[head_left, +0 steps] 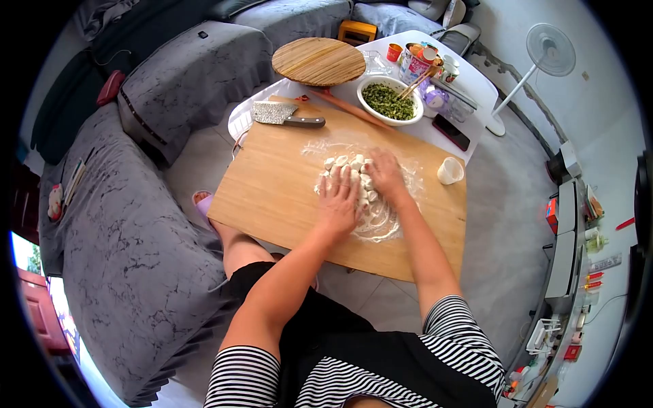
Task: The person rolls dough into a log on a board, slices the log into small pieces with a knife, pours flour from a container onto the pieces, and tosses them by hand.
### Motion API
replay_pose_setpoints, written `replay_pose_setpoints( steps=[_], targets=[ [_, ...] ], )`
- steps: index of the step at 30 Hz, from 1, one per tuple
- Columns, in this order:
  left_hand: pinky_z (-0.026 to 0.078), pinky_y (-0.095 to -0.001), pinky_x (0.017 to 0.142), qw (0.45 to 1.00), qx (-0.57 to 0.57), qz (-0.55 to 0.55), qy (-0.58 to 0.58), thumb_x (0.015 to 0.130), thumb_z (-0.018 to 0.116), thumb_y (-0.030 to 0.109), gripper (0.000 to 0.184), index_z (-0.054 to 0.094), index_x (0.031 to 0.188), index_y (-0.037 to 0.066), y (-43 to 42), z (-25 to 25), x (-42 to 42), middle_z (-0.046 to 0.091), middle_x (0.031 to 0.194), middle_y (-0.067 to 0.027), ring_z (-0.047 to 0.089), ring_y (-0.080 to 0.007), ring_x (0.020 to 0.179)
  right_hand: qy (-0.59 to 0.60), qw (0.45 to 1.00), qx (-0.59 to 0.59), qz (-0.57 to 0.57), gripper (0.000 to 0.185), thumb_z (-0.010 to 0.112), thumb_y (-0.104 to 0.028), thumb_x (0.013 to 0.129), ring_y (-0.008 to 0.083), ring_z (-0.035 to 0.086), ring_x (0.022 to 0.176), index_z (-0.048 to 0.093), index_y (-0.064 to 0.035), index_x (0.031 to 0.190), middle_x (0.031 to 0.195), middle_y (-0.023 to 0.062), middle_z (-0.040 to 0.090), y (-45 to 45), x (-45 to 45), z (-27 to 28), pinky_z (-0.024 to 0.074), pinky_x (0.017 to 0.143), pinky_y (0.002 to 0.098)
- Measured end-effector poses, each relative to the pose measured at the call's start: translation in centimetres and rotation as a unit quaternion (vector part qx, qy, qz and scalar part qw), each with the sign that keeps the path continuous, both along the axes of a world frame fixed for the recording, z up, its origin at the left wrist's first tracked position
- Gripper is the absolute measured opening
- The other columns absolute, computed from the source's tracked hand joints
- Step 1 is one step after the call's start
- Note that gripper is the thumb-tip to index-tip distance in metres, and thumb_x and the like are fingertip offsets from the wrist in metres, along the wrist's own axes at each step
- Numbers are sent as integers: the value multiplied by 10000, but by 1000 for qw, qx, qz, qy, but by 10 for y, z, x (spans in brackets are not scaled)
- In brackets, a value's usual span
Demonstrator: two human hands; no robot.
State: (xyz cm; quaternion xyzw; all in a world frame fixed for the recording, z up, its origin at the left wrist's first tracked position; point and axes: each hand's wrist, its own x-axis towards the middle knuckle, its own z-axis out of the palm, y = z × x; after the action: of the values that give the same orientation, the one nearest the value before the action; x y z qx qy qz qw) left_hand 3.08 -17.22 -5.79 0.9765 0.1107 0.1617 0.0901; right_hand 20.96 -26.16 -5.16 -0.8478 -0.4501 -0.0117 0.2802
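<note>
Several small pieces of white dough (358,162) lie in loose flour (381,228) on a wooden board (272,177). My left hand (339,197) rests over the near left side of the dough pieces, fingers stretched out and slightly spread. On their right side lies my right hand (386,174), its fingers also extended and touching the pieces. Both palms face down, so what is right under them is hidden. A cleaver (277,113) with a dark handle lies at the board's far left. Near the right edge stands a translucent plastic cup (449,171).
Behind the board, a white table (469,95) holds a bowl of chopped greens (388,102) with chopsticks, a round slatted lid (318,61), a rolling pin (354,110) and a phone (451,131). A fan (549,51) stands right; a grey covered sofa (129,272) is left.
</note>
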Motion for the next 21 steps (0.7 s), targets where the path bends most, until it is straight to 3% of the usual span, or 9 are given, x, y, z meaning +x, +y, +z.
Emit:
replay_pose_setpoints(
  steps=[1,4,7,10,11,16,18,21],
  targets=[
    [60,-579,1184,998,-10,38,-47,965,449,476,678,345,1511,88,7,2,2,199,1609,-168,86,-356,1505,0,1000,-1,-2,524,510,-422,966,413,313,1399,491,-156,1417,1498,168,414,3,-9,5,215,1174,499],
    [90,-575,1180,995,-36,85,-34,980,424,460,659,336,1515,86,33,-1,8,207,1606,-173,138,-373,1492,-56,991,-24,123,521,553,-389,945,404,344,1376,495,-173,1416,1491,145,420,-15,-43,11,232,1168,504],
    [99,-558,1183,987,-93,127,-16,980,417,486,659,351,1512,103,48,4,16,219,1596,-198,156,-381,1486,-88,985,-83,119,543,556,-403,942,394,326,1391,476,-187,1434,1514,128,389,-60,-69,21,220,1168,514],
    [118,-538,1187,986,-128,108,0,986,402,535,669,347,1518,132,46,1,19,176,1606,-205,138,-386,1488,-117,986,-109,49,564,544,-430,944,384,305,1405,460,-189,1447,1526,153,358,-79,-55,12,202,1167,522],
    [113,-531,1190,994,-89,65,23,984,394,553,680,355,1514,130,38,1,20,163,1610,-204,116,-385,1493,-112,989,-101,7,562,534,-435,949,382,297,1410,460,-184,1446,1527,166,351,-80,-49,13,197,1167,524],
    [61,-526,1195,993,-42,-91,67,941,430,612,768,352,1513,106,2,22,3,135,1621,-188,46,-380,1504,-81,997,-2,2,526,481,-428,979,382,328,1397,474,-163,1433,1504,199,380,-22,6,-7,247,1154,490],
    [58,-537,1191,996,-41,-58,54,932,444,614,785,341,1517,101,1,21,-1,138,1620,-186,51,-379,1503,-41,997,51,51,514,503,-404,970,379,347,1388,487,-157,1420,1510,167,393,12,14,-6,271,1147,472],
    [64,-564,1181,998,-56,10,0,920,469,605,812,319,1521,81,-1,9,-6,147,1615,-192,81,-382,1497,-9,991,17,134,487,517,-373,962,367,339,1398,515,-144,1391,1522,120,395,44,4,9,271,1149,464]
  ],
)
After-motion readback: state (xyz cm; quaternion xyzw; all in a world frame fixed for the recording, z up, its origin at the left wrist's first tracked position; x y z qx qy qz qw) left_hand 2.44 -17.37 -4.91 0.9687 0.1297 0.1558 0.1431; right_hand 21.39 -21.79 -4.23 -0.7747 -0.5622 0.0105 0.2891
